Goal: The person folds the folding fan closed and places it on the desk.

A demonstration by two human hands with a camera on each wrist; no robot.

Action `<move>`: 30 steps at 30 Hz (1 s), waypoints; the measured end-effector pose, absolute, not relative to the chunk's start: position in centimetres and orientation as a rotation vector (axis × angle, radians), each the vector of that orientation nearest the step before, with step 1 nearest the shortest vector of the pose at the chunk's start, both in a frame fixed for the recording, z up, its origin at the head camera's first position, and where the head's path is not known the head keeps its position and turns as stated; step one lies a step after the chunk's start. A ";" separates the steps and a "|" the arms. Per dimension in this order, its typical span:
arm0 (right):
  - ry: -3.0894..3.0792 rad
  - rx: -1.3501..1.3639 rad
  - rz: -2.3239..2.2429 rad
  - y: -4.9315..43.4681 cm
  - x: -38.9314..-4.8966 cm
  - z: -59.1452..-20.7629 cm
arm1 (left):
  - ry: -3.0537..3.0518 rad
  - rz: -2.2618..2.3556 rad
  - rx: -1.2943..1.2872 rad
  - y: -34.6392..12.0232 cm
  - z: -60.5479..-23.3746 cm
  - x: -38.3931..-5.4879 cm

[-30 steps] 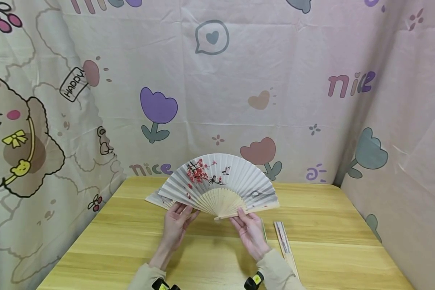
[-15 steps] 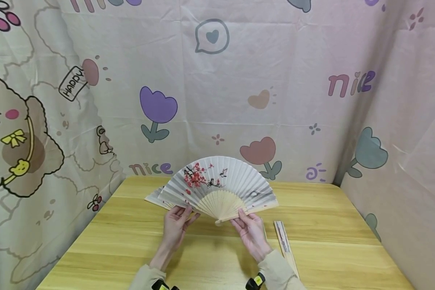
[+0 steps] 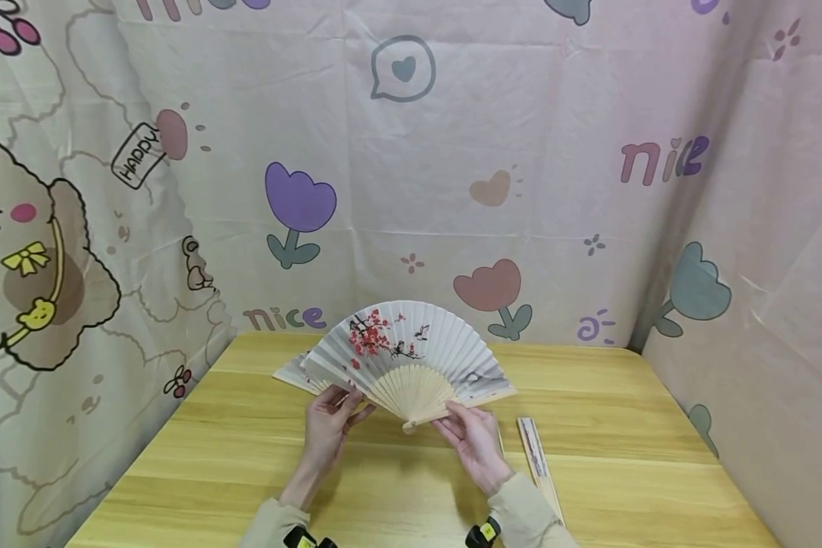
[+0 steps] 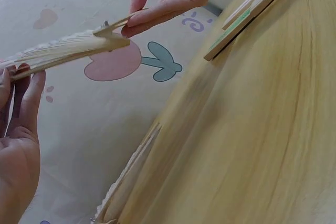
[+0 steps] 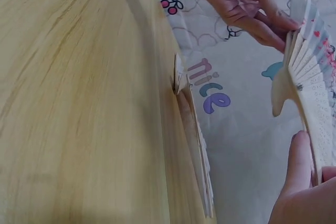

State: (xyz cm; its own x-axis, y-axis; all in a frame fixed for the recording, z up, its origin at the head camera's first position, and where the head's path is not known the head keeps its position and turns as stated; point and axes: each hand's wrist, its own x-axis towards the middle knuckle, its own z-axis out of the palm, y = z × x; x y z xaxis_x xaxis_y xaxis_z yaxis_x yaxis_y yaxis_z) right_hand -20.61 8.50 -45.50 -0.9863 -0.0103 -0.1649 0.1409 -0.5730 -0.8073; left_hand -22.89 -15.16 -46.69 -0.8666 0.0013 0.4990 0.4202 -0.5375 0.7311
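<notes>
The spread fan [image 3: 418,346] is held above the table [image 3: 397,495], the left hand [image 3: 325,432] pinching its left edge, the right hand [image 3: 478,445] its right. Behind its left side lies a second fan [image 3: 293,374]; rightward, a folded fan [image 3: 536,460]. Even, gentle tension should keep the spread fan uncreased.
</notes>
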 end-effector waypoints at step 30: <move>1.386 0.160 -2.628 9.2 -20.5 -46.1 | -1.618 -2.288 -0.517 -14.4 -45.5 -22.5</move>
State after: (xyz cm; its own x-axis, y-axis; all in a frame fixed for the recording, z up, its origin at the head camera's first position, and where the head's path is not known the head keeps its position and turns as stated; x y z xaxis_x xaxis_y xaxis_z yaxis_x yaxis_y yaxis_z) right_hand -20.45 9.20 -46.10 -0.9805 -0.0964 -0.1714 0.1959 -0.5552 -0.8083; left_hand -22.46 -14.40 -45.49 -0.8931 -0.0296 0.4489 0.4331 -0.3262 0.8402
